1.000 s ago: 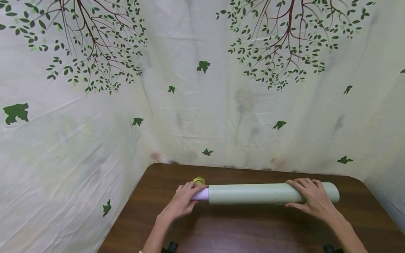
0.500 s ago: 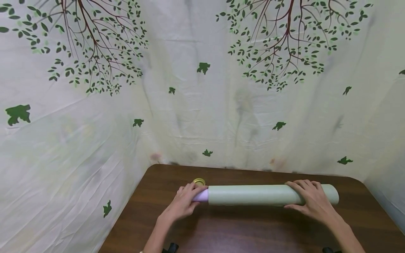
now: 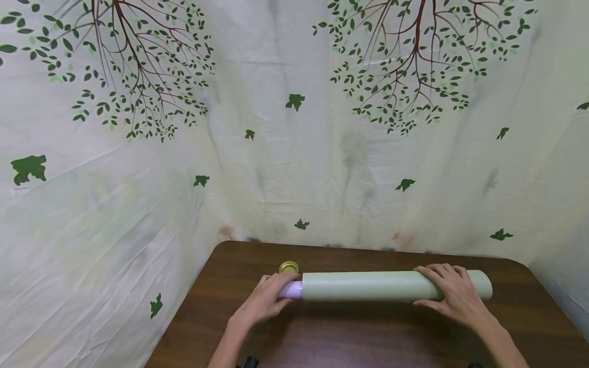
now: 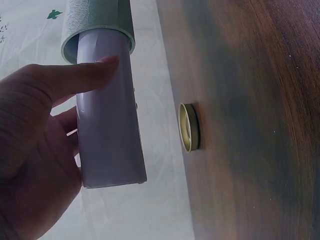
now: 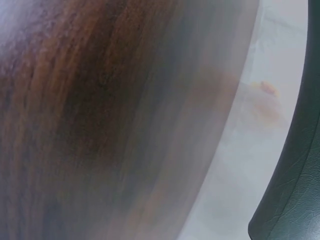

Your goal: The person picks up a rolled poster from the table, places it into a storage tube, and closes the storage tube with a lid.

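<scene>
A long pale green tube (image 3: pixel 363 286) is held level over the table, its textured outside and open left end showing in the left wrist view. Out of that end sticks a smooth lavender roll-like piece (image 4: pixel 107 125). My left hand (image 3: pixel 264 299) grips this piece, the thumb lying across it near the tube's rim. Near the tube's right end, my right hand (image 3: pixel 453 291) grips it from above with the thumb in front. In the right wrist view only a dark green part of the tube (image 5: pixel 295 190) shows; the hand is out of sight there.
A shallow round gold lid (image 3: pixel 289 268) sits on the brown wooden table (image 3: pixel 349 337), just beyond my left hand. Behind and to the left hangs a pale cloth (image 3: pixel 276 168) printed with trees and leaves.
Both hands keep their grips, and the lavender piece sticks out about as far as before. The whole head view has shifted slightly.
</scene>
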The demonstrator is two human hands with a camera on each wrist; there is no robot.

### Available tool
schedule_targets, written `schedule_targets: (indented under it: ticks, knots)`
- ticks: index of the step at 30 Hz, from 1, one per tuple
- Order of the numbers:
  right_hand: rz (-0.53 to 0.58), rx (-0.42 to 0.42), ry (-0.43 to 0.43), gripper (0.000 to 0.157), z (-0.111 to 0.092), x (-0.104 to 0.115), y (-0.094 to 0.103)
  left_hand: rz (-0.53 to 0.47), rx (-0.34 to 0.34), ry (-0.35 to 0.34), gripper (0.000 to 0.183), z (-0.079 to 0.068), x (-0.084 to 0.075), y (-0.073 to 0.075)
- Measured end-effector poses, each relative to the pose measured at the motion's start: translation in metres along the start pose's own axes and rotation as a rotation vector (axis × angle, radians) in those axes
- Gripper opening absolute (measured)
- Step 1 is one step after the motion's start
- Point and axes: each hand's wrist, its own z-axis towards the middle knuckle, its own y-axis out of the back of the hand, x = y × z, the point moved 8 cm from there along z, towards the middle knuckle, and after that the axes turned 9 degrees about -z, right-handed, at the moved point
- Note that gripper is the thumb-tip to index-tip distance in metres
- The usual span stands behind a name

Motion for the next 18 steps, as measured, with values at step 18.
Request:
schedule_targets:
  ticks: [18]
  knots:
    - [0.025, -0.017, -0.020, 0.084, -0.002, 0.000, 0.000, 0.042, -0.118, -0.028, 0.054, -0.002, -0.001, 0.012]
